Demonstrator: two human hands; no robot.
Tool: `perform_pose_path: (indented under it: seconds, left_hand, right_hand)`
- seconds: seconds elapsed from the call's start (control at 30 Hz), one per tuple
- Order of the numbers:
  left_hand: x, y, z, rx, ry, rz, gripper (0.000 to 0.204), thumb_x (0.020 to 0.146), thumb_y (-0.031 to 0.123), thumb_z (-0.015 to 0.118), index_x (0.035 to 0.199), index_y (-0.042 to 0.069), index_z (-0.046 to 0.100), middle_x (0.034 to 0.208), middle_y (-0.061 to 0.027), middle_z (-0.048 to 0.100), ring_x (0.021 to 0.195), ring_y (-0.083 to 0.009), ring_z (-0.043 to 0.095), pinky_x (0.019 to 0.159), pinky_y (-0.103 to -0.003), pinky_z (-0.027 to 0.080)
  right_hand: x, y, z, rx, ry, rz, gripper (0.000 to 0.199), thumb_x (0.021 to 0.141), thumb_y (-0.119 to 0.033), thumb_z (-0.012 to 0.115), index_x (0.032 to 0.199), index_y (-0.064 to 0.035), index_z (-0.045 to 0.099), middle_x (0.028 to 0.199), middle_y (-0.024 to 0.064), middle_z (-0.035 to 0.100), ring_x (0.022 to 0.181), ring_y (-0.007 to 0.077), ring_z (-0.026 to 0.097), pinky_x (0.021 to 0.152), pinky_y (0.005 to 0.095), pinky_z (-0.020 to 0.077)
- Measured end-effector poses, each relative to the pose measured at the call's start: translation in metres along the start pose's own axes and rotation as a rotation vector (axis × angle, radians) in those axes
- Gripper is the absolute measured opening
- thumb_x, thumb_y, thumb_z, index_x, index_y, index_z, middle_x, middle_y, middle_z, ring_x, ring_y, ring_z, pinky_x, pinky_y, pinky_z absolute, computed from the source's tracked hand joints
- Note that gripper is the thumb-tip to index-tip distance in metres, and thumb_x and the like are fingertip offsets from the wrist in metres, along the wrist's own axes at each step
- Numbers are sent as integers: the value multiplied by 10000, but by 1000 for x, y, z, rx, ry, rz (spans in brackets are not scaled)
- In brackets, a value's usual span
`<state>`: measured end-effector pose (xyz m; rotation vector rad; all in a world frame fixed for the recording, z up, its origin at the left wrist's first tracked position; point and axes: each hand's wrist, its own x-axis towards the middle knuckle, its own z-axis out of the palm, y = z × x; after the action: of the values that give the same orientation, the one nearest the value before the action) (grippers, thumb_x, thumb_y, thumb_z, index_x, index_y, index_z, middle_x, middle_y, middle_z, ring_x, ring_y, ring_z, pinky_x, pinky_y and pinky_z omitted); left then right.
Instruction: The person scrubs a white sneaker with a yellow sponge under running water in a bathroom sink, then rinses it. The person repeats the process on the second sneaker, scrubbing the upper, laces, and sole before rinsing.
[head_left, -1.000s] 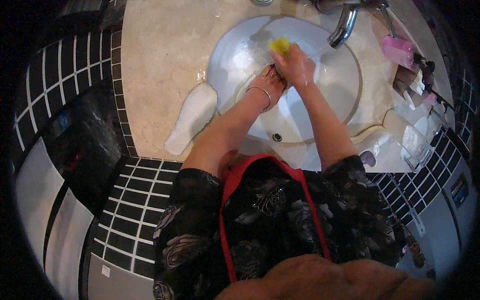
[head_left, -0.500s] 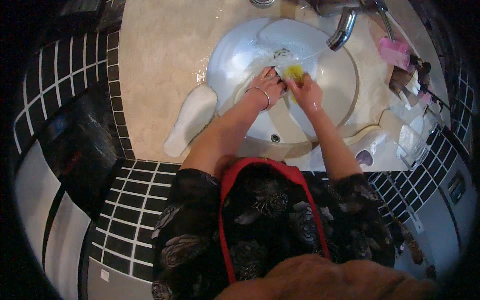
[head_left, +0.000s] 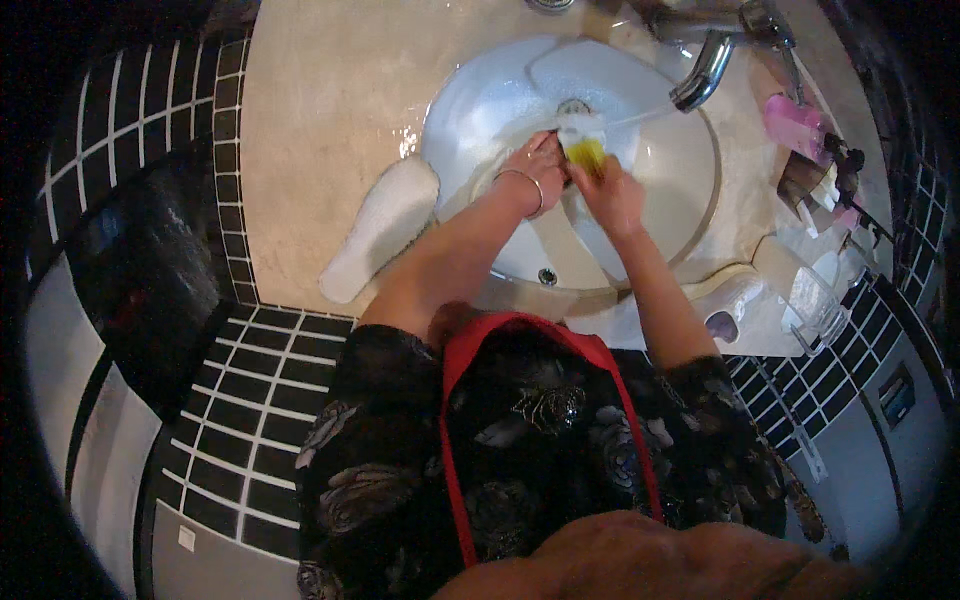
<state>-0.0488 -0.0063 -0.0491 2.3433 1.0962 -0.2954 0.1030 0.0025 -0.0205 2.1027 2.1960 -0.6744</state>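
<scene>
Inside the white oval sink (head_left: 680, 185), my right hand (head_left: 612, 198) grips a yellow scrubbing brush (head_left: 587, 157), its whitish end in the water stream. Close beside it, my left hand (head_left: 535, 175), with a bracelet at the wrist, has its fingers bent and pressed down low in the basin. What lies under those fingers is hidden by the hand and the splashing water. On the counter left of the sink lies a white shoe insole (head_left: 385, 225). A white shoe (head_left: 735, 297) rests on the counter to the right, partly behind my right forearm.
A chrome faucet (head_left: 705, 75) reaches over the basin from the far right, water running from it. Along the right side stand a pink bottle (head_left: 795, 125) and a clear glass container (head_left: 815, 310). The beige counter (head_left: 310, 130) ends at black tiles on the left.
The brush has shifted slightly within the basin, staying in my right hand. My left hand keeps nearly the same place. The whole view has tilted a little.
</scene>
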Motion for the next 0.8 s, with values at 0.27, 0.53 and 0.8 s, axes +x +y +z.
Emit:
perform_pose_path:
  seconds: [0.27, 0.53, 0.8]
  left_hand:
    - [2, 1, 5, 2, -60, 62, 473, 998, 268, 339, 1422, 118, 485, 1513, -62, 424, 1457, -249, 266, 1212, -420, 83]
    - [-2, 1, -4, -37, 22, 36, 376, 958, 252, 394, 1215, 110, 629, 1375, -112, 549, 1394, -296, 346, 1196, -414, 122]
    - [-4, 2, 2, -79, 78, 19, 365, 941, 243, 445, 1225, 101, 625, 1447, -115, 477, 1440, -284, 278, 1193, -410, 126]
  right_hand:
    - [19, -33, -17, 39, 41, 17, 543, 834, -585, 643, 951, -55, 637, 835, 187, 700, 733, 347, 691, 626, 460, 537]
    - [39, -5, -2, -45, 128, 18, 579, 818, -604, 657, 877, -29, 635, 781, 212, 690, 737, 374, 695, 644, 458, 550]
    - [-4, 19, 12, 105, 5, 343, 634, 787, -645, 663, 922, -25, 655, 800, 227, 686, 762, 394, 685, 670, 477, 530]
